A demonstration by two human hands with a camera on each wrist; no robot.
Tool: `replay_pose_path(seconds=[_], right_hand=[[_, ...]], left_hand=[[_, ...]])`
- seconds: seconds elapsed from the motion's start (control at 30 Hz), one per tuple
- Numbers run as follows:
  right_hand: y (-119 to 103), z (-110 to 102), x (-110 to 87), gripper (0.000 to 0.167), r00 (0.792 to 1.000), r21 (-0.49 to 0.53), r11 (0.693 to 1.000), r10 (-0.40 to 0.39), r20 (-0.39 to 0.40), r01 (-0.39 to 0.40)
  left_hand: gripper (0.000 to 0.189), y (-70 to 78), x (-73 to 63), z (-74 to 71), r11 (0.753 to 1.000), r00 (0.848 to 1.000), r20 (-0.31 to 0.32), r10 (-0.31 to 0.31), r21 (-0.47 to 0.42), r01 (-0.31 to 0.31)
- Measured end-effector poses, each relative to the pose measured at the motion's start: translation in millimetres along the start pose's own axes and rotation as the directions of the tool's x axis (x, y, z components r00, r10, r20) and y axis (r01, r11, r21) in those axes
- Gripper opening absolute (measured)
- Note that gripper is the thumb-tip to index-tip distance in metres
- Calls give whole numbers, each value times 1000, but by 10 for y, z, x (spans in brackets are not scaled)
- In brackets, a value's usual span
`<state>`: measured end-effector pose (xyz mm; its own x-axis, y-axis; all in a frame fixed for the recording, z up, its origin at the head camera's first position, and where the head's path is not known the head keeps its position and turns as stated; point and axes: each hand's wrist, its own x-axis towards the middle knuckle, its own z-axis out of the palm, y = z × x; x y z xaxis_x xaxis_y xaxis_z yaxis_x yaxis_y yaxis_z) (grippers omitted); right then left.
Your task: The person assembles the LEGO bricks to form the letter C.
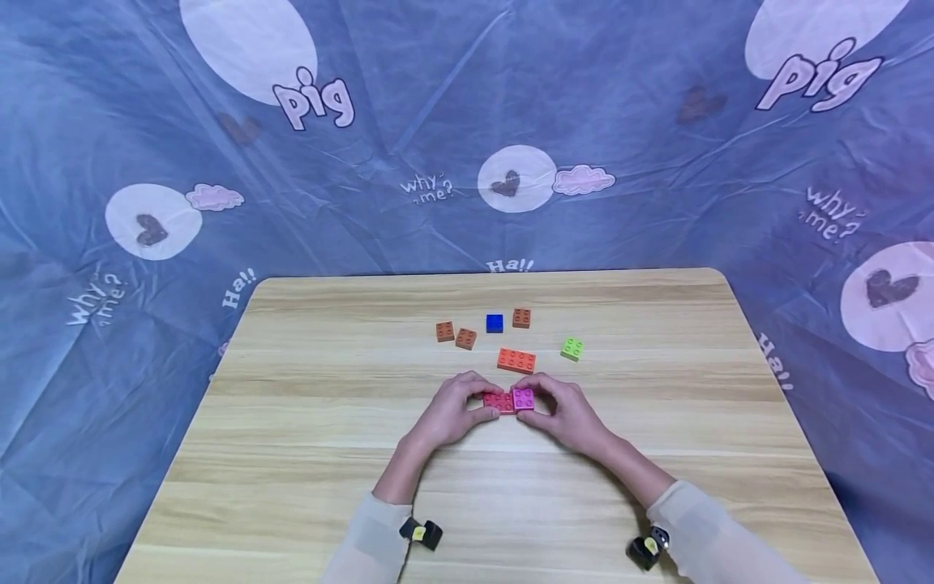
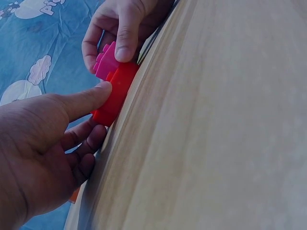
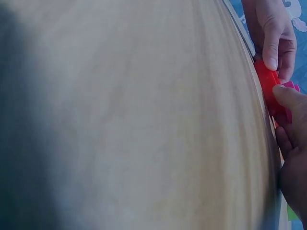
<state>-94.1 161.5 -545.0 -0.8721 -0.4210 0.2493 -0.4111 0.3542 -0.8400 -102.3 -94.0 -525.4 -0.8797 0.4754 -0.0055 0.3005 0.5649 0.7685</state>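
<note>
Near the middle of the table lies a red toy brick (image 1: 498,402), its left part between the thumb and fingers of my left hand (image 1: 458,408). My right hand (image 1: 563,412) pinches a pink four-stud brick (image 1: 523,398) at the red brick's right end. In the left wrist view the pink brick (image 2: 107,62) sits on top of the red brick (image 2: 115,93), at the end away from my left hand. From the right wrist, the red brick (image 3: 267,86) shows between both hands, with the pink one partly hidden by my right thumb (image 3: 288,96).
Just beyond the hands lies an orange-red eight-stud brick (image 1: 516,361). Farther back are brown bricks (image 1: 465,338), a dark blue brick (image 1: 494,324) and, to the right, a lime green brick (image 1: 572,349). A blue printed cloth (image 1: 409,235) hangs behind the wooden table (image 1: 306,405).
</note>
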Motion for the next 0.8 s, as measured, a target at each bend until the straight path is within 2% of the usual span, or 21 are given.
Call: replay_pose_path(seconds=[0.2, 0.37, 0.47, 0.6, 0.73, 0.8], right_hand=[[17, 8, -7, 44, 1000, 2, 1000, -8, -12, 8], [16, 12, -10, 44, 1000, -3, 1000, -7, -12, 7], [19, 15, -12, 45, 1000, -1, 1000, 2, -4, -2], [24, 17, -16, 45, 1000, 10, 1000, 19, -2, -19], [34, 20, -23, 45, 1000, 14, 1000, 19, -6, -19], [41, 21, -27, 45, 1000, 9, 1000, 14, -9, -14]], left_hand=[[36, -9, 2, -2, 1000, 1000, 17, -1, 9, 1], [48, -74, -4, -118, 999, 1000, 29, 7, -37, -6], [49, -144, -15, -232, 996, 1000, -9, -2, -93, 1], [44, -249, -22, -381, 989, 996, -77, -43, -143, 32], [42, -341, 0, -534, 985, 985, -161, -64, -166, 37], [42, -404, 30, -599, 982, 974, -218, -63, -190, 21]])
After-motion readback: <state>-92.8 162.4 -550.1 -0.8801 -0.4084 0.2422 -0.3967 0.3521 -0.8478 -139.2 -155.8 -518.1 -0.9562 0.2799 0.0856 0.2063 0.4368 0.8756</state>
